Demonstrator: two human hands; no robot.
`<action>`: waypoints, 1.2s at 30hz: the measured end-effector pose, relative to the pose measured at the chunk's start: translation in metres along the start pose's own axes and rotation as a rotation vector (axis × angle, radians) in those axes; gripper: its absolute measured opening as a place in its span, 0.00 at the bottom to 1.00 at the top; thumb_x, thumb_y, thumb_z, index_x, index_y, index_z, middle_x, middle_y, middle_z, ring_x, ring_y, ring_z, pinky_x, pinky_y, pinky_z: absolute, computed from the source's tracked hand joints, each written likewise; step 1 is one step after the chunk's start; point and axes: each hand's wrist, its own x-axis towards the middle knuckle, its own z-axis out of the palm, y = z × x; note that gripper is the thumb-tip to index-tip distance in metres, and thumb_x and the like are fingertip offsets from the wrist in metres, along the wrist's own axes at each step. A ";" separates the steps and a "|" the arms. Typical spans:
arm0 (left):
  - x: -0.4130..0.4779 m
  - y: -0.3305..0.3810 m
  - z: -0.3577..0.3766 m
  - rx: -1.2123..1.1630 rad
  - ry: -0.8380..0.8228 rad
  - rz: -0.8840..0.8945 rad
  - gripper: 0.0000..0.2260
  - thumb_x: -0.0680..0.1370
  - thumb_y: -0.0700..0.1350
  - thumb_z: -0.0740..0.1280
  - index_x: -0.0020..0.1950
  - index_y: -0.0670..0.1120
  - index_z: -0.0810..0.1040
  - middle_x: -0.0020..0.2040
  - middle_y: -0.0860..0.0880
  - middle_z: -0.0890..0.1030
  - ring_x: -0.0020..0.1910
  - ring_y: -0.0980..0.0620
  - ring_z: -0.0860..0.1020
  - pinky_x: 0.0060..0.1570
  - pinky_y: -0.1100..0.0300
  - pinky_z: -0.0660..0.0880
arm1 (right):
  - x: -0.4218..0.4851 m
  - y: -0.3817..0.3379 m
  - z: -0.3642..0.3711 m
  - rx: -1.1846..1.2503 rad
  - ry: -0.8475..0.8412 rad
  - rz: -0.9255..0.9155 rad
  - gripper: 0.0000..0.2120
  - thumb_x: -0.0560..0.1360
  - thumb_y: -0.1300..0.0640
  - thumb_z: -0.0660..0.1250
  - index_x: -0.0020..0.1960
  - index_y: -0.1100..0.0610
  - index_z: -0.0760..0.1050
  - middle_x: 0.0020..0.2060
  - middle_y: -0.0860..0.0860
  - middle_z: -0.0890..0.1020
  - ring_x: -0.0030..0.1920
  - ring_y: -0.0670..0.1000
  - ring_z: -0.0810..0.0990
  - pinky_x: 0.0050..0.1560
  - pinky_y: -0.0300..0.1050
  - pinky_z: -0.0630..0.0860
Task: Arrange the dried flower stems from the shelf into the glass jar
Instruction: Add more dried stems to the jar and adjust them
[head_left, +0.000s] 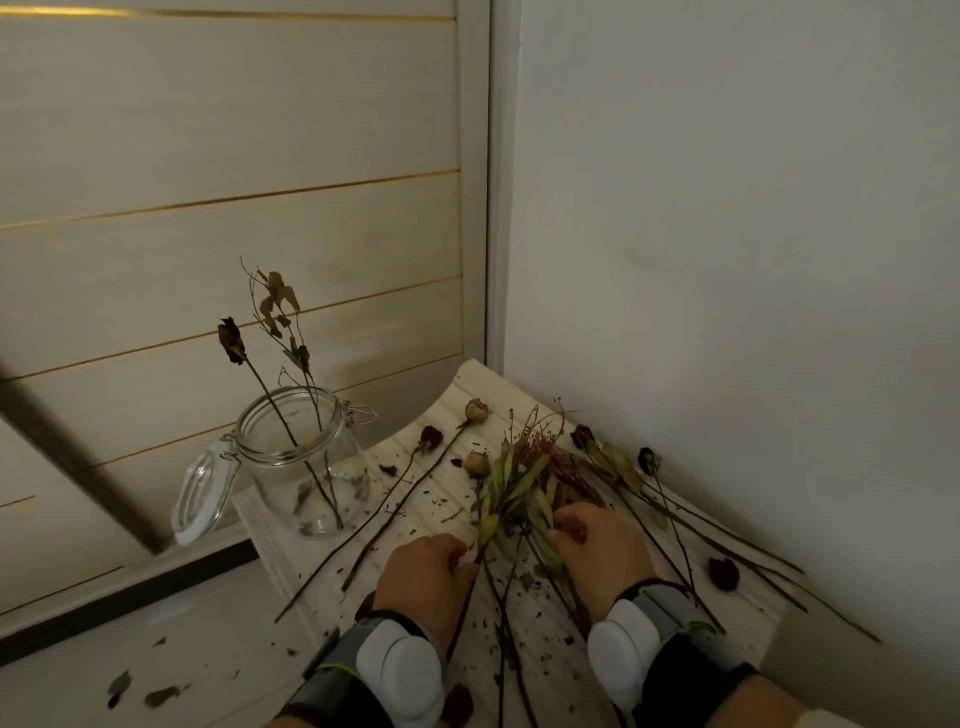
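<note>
left hand (426, 574) pinching a thin stem (477, 493) at its fingertips, right hand (605, 551) fingers curled into the leafy bunch (519, 483), loose dried stems (670, 525) fanned out beyond the fingers on the shelf (415, 499), glass jar (306, 467) up-left of both hands, lid hanging open, two stems (267, 397) standing in it

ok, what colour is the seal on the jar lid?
White seal around the clear glass lid; the head view shows it.

Fingertips of the left hand (423, 577) and right hand (605, 553) are hidden among the dried flower stems (524, 486), and both forearms (748, 706) are cut off by the bottom edge.
</note>
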 end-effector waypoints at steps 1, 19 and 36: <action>0.000 0.000 0.002 0.006 -0.011 -0.005 0.17 0.78 0.52 0.62 0.65 0.50 0.74 0.60 0.52 0.79 0.60 0.55 0.76 0.58 0.66 0.70 | 0.000 0.002 0.003 -0.019 -0.011 0.002 0.12 0.77 0.52 0.64 0.59 0.53 0.77 0.56 0.50 0.80 0.55 0.49 0.78 0.55 0.39 0.73; 0.002 0.003 -0.007 -0.097 -0.010 -0.058 0.10 0.78 0.48 0.63 0.55 0.50 0.81 0.52 0.51 0.82 0.53 0.53 0.78 0.54 0.63 0.73 | -0.001 0.016 0.027 -0.096 0.004 -0.007 0.05 0.77 0.58 0.62 0.53 0.56 0.71 0.53 0.51 0.76 0.53 0.50 0.76 0.51 0.41 0.73; -0.001 0.026 -0.067 -0.368 0.163 0.016 0.10 0.77 0.47 0.66 0.57 0.50 0.80 0.48 0.55 0.81 0.47 0.59 0.76 0.50 0.68 0.68 | -0.003 -0.010 0.022 -0.066 0.094 -0.077 0.10 0.78 0.53 0.61 0.56 0.55 0.74 0.53 0.52 0.73 0.50 0.50 0.75 0.49 0.42 0.74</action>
